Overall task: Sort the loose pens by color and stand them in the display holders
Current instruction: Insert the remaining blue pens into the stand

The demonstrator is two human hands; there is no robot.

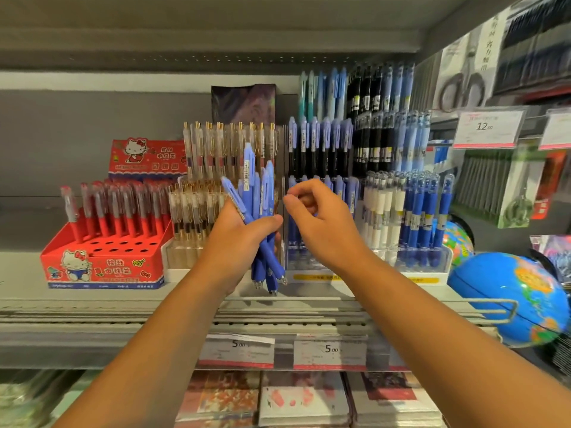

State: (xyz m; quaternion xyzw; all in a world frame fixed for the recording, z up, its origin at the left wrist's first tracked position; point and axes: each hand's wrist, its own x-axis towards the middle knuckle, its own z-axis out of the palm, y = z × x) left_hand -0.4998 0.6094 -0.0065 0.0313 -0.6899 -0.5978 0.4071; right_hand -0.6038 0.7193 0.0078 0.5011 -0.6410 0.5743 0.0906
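Left hand grips bundle of blue pens upright, tips down, as ready supply | right hand beside it, fingers curled, apparently empty, poised to draw one | matching blue-pen display holder just behind

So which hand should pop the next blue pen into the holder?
Right, probably. The left hand grips the whole bunch of blue pens, so it is busy. The right hand holds nothing and hovers beside the bunch, in front of the blue pen holder.
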